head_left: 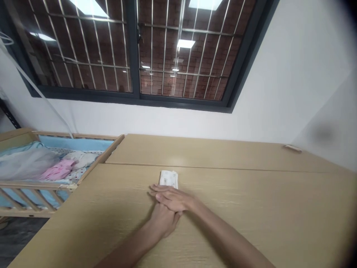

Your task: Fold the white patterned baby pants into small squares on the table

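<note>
A small, folded white item with faint prints lies on the wooden tabletop; it could be cloth or a soft packet, I cannot tell which. Just on the near side of it, my right hand rests across the top of my left hand, its fingers stretched out to the left and partly over the item's near edge. My left hand is underneath, back upward, with its thumb side showing at the right. The fingers of that lower hand are mostly hidden, and so is whatever they touch.
To the left stands a wooden crib with blue lining, a pink cloth and white bedding. A barred window is set in the white wall behind. A small flat object lies at the table's far right.
</note>
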`<state>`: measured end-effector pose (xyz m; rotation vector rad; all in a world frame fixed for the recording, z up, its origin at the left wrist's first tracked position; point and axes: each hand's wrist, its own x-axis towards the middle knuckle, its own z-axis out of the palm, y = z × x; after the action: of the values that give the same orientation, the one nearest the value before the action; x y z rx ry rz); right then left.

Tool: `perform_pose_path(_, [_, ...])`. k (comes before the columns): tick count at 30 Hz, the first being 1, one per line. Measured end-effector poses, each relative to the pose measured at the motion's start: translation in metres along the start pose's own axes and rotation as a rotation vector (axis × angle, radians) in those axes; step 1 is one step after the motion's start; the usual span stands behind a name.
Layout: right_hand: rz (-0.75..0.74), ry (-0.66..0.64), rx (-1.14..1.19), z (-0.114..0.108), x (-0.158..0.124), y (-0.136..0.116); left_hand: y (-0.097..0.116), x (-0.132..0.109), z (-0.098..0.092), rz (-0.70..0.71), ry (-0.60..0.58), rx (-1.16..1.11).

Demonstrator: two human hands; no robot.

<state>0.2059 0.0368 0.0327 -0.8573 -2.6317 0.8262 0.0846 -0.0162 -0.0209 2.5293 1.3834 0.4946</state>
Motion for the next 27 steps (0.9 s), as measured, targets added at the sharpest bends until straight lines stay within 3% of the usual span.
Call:
perform_pose_path(3, [0.077,0.001,-0.011,-0.006,0.000,0.028,-0.002,0.000,0.003,0.023,0.007,0.033])
perform_pose_path(9, [0.091,0.084,-0.175,-0.035,0.014,0.089,-0.006,0.001,0.014,-0.003,0.027,0.056])
perform_pose_path(14, [0.154,0.120,-0.254,-0.039,0.019,0.119,-0.009,0.002,0.013,0.009,-0.002,0.049])
perform_pose_path(19, [0.302,0.305,-0.373,-0.036,0.017,0.116,-0.015,0.009,-0.013,-0.007,0.026,0.017])
perform_pose_path(22, [0.320,0.436,-0.419,-0.035,0.017,0.098,-0.027,0.018,-0.029,-0.141,0.084,0.033])
perform_pose_path(25, [0.382,0.466,-0.375,-0.030,0.016,0.079,-0.040,0.024,-0.033,-0.301,0.114,0.078])
perform_pose_path(27, [0.411,0.450,-0.337,-0.026,0.015,0.069,-0.047,0.027,-0.032,-0.327,0.094,0.086])
